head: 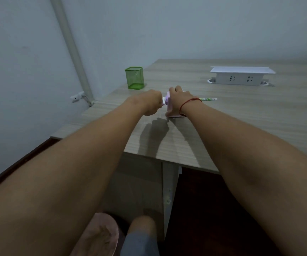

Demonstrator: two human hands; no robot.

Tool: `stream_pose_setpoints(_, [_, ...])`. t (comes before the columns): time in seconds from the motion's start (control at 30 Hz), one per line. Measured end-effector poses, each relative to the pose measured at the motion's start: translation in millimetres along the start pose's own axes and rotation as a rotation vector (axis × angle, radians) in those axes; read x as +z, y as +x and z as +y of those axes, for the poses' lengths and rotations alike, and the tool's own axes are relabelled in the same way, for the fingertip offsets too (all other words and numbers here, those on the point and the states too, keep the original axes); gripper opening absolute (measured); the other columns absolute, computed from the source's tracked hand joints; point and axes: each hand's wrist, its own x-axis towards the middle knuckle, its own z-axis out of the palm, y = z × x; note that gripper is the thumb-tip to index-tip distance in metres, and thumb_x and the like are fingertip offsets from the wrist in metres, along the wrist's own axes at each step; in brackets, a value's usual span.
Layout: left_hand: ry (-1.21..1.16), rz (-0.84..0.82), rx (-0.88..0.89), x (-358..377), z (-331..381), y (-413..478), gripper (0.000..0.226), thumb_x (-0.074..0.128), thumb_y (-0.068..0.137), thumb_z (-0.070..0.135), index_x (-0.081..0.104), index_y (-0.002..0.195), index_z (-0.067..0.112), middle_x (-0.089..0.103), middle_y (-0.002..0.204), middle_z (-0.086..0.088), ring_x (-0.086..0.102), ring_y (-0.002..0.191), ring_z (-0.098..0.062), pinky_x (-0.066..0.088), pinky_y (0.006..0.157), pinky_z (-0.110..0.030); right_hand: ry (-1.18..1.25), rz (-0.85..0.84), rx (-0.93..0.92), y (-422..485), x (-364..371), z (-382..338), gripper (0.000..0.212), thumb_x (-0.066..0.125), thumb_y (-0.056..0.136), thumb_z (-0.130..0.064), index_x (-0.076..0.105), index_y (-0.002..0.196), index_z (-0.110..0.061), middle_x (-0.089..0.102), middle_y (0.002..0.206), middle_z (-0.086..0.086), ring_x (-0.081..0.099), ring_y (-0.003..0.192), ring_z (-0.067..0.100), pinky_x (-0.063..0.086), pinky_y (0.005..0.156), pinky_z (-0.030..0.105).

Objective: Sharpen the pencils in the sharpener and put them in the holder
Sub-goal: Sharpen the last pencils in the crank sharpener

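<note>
Left hand [150, 102] is a fist, fingers curled round the white-and-lilac end piece [165, 101] that sticks out of the sharpener's left side. Can't tell if that piece is a crank or a clamp; my knuckles hide most of it.

Right hand [179, 97] grips the pink sharpener [169, 108] from above, fingers wrapped over its far side and wrist low behind it. Red string [190, 101] on that wrist. The sharpener sits on the surface [241, 122], near the left edge, between my two hands.

One pencil [208, 99] lies flat on the surface just right of my right wrist, green-patterned and pointing sideways. No hand is touching it.

Green mesh holder [134, 77] stands upright at the far left corner, well apart from the sharpener. Can't make out its contents.

White socket box [241, 77] sits further back on the right.
</note>
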Motion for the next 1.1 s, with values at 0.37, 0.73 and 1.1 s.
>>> stream_pose_setpoints(0.37, [0.185,0.099,0.098,57.3,-18.0,32.1,0.022,0.054,0.09,0.02,0.063,0.107,0.008,0.061,0.105,-0.012,0.061,0.093,-0.029,0.051,0.081,-0.04,0.039,0.103,-0.062,6.2,9.3,8.5,0.066,0.067,0.081,-0.042,0.039,0.132,-0.011,0.041,0.135,0.013,0.049,0.123,0.037,0.043,0.1,0.048])
stream_pose_setpoints(0.73, [0.464,0.214,0.48,33.0,-52.6,64.9,0.023,0.036,0.098,0.007,0.055,0.098,-0.005,0.056,0.102,-0.026,0.058,0.092,-0.04,0.043,0.078,-0.046,-0.034,0.068,-0.032,11.0,10.1,5.7,0.072,0.073,0.075,-0.041,0.038,0.131,-0.013,0.04,0.134,0.011,0.051,0.118,0.038,0.044,0.097,0.054])
stream_pose_setpoints(1.1, [0.277,0.356,0.543,25.0,-40.7,12.3,0.014,0.043,0.091,0.003,0.054,0.084,-0.002,0.055,0.082,-0.023,0.057,0.068,-0.038,0.045,0.057,-0.045,-0.038,0.01,-0.002,7.8,-2.1,-0.6,0.079,0.074,0.073,-0.041,0.035,0.135,-0.01,0.039,0.136,0.013,0.05,0.123,0.038,0.044,0.102,0.047])
